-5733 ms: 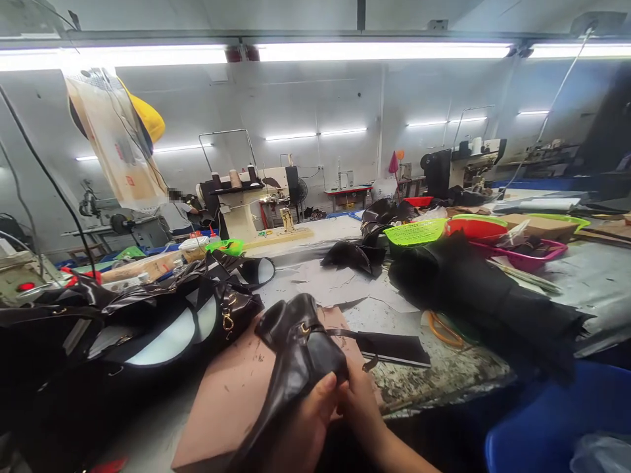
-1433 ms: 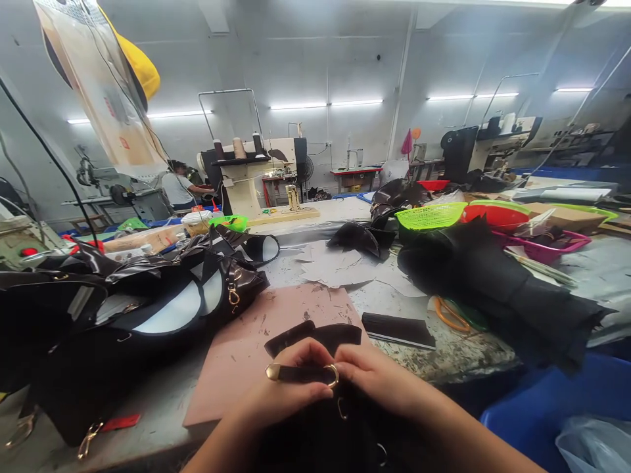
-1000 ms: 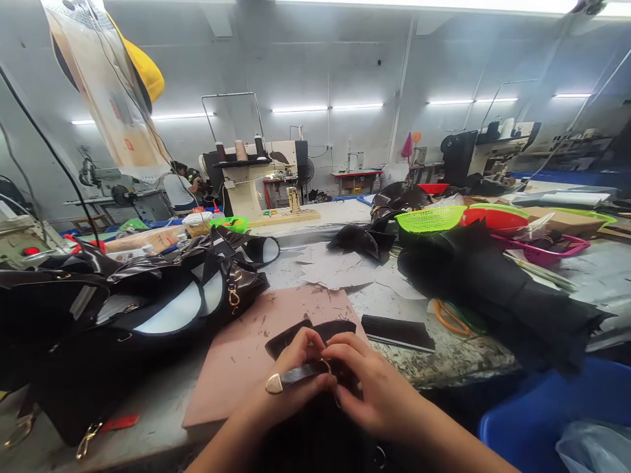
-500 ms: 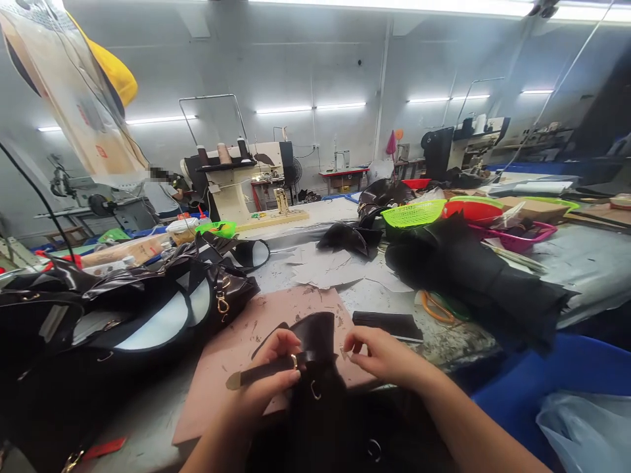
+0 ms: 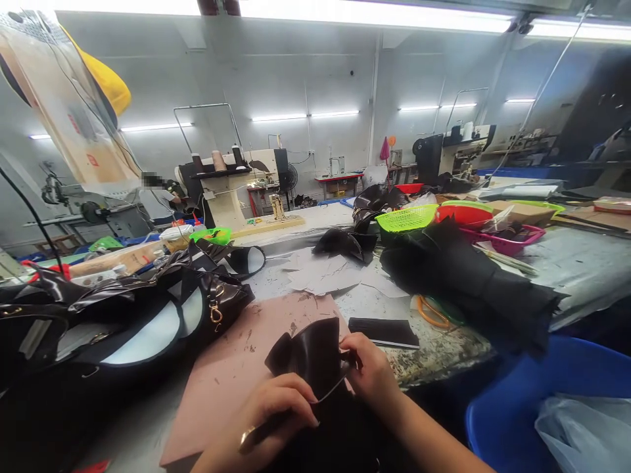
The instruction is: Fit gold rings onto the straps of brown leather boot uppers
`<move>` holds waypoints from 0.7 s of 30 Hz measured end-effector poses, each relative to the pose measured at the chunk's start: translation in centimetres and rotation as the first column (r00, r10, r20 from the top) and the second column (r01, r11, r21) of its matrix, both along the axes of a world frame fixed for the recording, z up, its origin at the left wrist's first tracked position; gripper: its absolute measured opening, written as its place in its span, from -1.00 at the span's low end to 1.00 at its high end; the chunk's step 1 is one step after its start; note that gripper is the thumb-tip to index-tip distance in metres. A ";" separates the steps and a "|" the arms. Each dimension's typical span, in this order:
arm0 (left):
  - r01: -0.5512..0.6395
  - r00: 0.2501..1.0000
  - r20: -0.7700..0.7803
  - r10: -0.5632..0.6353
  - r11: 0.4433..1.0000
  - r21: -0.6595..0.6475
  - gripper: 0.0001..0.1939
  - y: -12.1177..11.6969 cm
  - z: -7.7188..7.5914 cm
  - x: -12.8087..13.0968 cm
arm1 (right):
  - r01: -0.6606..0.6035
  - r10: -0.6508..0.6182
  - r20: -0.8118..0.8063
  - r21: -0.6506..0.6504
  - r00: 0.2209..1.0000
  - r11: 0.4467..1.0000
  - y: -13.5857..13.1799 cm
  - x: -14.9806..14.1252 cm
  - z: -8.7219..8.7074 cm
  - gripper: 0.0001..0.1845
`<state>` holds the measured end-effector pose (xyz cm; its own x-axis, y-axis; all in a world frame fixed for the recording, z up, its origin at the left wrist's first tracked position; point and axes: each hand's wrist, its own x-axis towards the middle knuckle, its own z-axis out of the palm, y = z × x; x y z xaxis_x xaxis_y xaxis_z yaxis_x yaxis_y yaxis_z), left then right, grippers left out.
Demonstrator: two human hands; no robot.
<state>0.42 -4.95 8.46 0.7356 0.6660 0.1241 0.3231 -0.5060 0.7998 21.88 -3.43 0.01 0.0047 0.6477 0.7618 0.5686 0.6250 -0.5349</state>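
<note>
The hands both gripped: the left hand [image 5: 279, 408] curled around a dark strap [image 5: 261, 428], whose gold tip [image 5: 246, 439] poked out below the fingers, while the right hand [image 5: 369, 368] pinched something dark at the side of a dark leather piece [image 5: 318, 355], its own fingers hiding exactly what. A thin pale edge ran between them; whether it belonged to strap or leather could not be told. The smooth, glossy leather stood curved over the near part of a scuffed pink board [image 5: 231, 371], its lower portion lost in blackness and cut off by the bottom of the view. Just beyond the right hand, a flat black strip [image 5: 383, 332] lay on the stained bench [image 5: 428, 358]. Ragged-edged black sheets [image 5: 468, 282] overlapped nearby, partly covering an orange loop [image 5: 431, 314]. Shiny dark bags [image 5: 148, 309] crowded the left, running out of view.
</note>
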 end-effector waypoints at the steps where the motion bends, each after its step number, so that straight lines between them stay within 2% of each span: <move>1: 0.005 1.000 0.018 -0.005 1.000 0.017 -0.81 0.0 -0.1 0.0 | 0.002 -0.001 0.039 -0.028 0.999 1.000 -0.1 0.1 0.0 -0.79; 2: -0.007 0.999 0.041 0.006 1.000 0.028 -0.80 0.0 -0.3 0.0 | -0.009 0.015 0.075 -0.075 0.997 0.997 -0.2 0.2 0.1 -0.81; 4: -0.063 0.993 0.098 0.059 0.997 0.039 -0.81 0.1 -0.6 0.0 | -0.103 0.124 0.084 -0.220 0.989 0.970 -0.4 0.6 0.5 -0.84; 7: -0.156 0.975 0.166 0.146 0.986 0.054 -0.84 0.2 -0.9 0.1 | -0.356 0.356 -0.077 -0.402 0.931 0.844 -0.9 1.4 1.8 -0.87; 8: -0.177 0.972 0.167 0.164 0.982 0.067 -0.86 0.2 -0.9 0.2 | -0.425 0.413 -0.124 -0.421 0.902 0.802 -1.1 1.6 2.4 -0.88; 10: -0.194 0.974 0.141 0.179 0.976 0.099 -0.87 0.0 -1.0 0.5 | -0.490 0.480 -0.143 -0.438 0.865 0.754 -1.6 1.9 3.9 -0.93; 13: -0.221 0.969 0.139 0.202 0.964 0.144 -0.81 -0.4 -1.5 0.9 | -0.422 0.477 -0.023 -0.504 0.879 0.754 -2.5 1.8 6.3 -0.91; 15: -0.292 0.941 0.213 0.262 0.949 0.121 -0.78 -0.5 -2.2 0.9 | -0.357 0.458 0.055 -0.546 0.887 0.758 -2.9 1.8 7.1 -0.84; 18: -0.426 0.856 0.302 0.420 0.903 -0.047 -0.71 -0.1 -3.3 0.4 | -0.398 0.478 0.020 -0.526 0.878 0.752 -2.9 2.2 6.8 -0.74; 19: -0.446 0.837 0.305 0.455 0.889 -0.102 -0.68 0.0 -3.6 0.2 | -0.407 0.466 -0.006 -0.496 0.885 0.767 -2.7 2.3 6.3 -0.70; 21: -0.445 0.827 0.279 0.487 0.872 -0.204 -0.62 0.2 -3.9 -0.1 | -0.354 0.395 0.009 -0.428 0.918 0.832 -2.3 2.5 5.1 -0.64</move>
